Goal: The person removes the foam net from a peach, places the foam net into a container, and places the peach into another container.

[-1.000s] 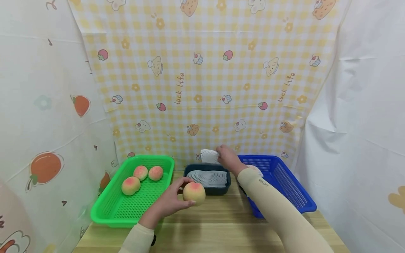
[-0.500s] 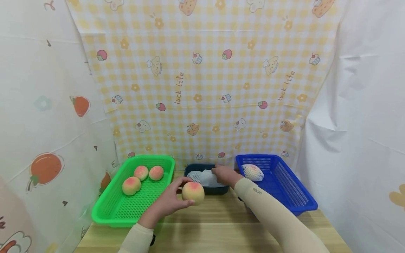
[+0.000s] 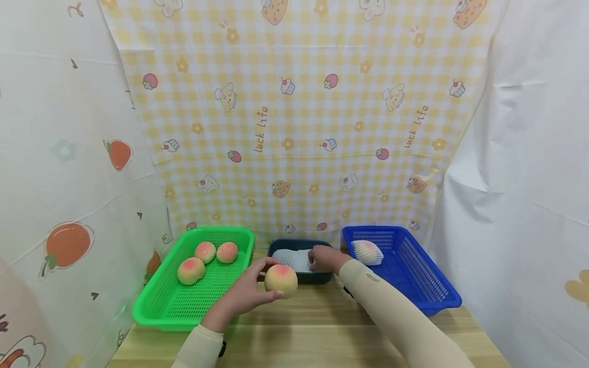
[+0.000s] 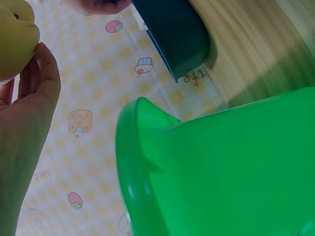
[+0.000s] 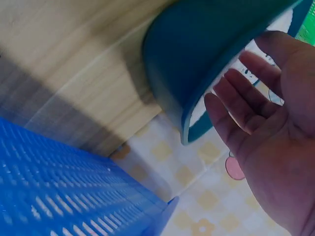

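My left hand (image 3: 246,290) grips a yellow peach with a pink top (image 3: 281,281) between thumb and fingers, above the table in front of a dark teal box (image 3: 317,277). In the left wrist view, the same peach (image 4: 17,42) shows at the upper left corner. Inside the box lie white foam fruit nets (image 3: 294,259). My right hand (image 3: 327,258) reaches over the box's right side. In the right wrist view its fingers (image 5: 229,115) dip past the rim, slightly bent with the thumb apart, at the white foam; the tips are partly hidden.
On the left, a green basket (image 3: 154,304) holds three peaches (image 3: 190,270). A blue basket (image 3: 425,268) stands on the right, with a netted peach (image 3: 367,252) in its back left corner. Wooden tabletop (image 3: 313,332) lies in front; a checked cloth (image 3: 303,168) hangs behind.
My right hand has lowered from above the box's back, where it held a foam net up, down into the box. That net now lies among the others. The left hand keeps its peach nearly still.
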{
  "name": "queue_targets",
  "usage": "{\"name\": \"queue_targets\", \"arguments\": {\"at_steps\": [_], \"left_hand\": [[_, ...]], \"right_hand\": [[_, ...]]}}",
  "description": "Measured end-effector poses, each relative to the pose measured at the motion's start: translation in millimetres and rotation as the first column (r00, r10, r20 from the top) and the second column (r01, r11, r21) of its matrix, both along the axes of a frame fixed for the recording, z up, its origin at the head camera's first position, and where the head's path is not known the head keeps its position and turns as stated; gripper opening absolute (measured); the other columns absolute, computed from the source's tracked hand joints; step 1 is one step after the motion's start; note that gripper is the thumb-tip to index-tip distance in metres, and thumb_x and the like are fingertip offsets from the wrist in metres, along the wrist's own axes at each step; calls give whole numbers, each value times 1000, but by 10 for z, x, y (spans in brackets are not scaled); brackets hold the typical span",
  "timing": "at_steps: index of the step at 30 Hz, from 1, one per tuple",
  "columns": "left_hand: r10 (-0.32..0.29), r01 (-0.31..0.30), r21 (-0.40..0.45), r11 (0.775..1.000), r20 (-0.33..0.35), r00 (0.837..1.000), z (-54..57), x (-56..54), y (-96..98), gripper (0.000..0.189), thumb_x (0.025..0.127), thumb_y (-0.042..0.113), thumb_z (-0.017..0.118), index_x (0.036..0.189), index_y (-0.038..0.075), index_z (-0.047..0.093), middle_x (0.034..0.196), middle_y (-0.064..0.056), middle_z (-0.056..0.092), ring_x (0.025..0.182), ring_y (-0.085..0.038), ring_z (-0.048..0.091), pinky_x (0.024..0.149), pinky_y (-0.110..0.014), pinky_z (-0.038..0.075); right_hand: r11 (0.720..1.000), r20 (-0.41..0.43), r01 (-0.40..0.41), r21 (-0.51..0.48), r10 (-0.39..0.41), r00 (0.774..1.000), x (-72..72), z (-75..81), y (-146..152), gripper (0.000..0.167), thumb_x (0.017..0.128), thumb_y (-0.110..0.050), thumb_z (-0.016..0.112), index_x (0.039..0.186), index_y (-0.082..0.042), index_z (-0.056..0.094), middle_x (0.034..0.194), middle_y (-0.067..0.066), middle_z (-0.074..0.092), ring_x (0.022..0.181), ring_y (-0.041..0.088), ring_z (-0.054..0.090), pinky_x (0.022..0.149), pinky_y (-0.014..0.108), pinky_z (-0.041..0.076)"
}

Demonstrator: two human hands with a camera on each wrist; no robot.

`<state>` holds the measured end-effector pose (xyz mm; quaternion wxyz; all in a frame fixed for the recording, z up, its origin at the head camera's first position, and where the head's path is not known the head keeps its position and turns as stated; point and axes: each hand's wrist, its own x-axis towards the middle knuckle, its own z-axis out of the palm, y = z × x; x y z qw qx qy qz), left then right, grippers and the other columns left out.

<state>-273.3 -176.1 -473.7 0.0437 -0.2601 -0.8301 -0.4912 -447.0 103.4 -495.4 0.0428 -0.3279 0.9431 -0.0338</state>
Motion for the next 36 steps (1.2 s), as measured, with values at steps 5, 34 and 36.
{"name": "queue_targets", "arguments": {"at_steps": [5, 34, 36], "left_hand": [[4, -4, 0, 1000, -2, 1000, -8, 3, -10, 66, 92, 37, 93, 146, 16, 60, 141, 0, 63, 126, -22, 63, 108, -49, 54], [6, -6, -1, 1000, -3, 1000, 43, -15, -63, 64, 92, 35, 94, 144, 18, 60, 140, -1, 64, 125, -24, 64, 109, -51, 54], [-2, 2, -2, 1000, -4, 1000, 44, -18, -60, 64, 92, 35, 94, 144, 18, 60, 140, -1, 64, 124, -23, 64, 109, -51, 54]], "right_hand": [[998, -29, 63, 22, -62, 998, -44, -128, -70, 28, 98, -20, 87, 122, -14, 74, 112, 4, 66, 95, 16, 64, 91, 38, 59], [977, 54, 102, -187, -94, 994, 210, 309, -41, 26, 103, -14, 80, 125, -1, 73, 113, 11, 74, 103, 25, 70, 93, 45, 60], [968, 60, 111, -224, -100, 993, 298, 365, -13, 27, 104, -16, 79, 126, 0, 73, 114, 12, 74, 105, 27, 70, 94, 46, 60]]}}
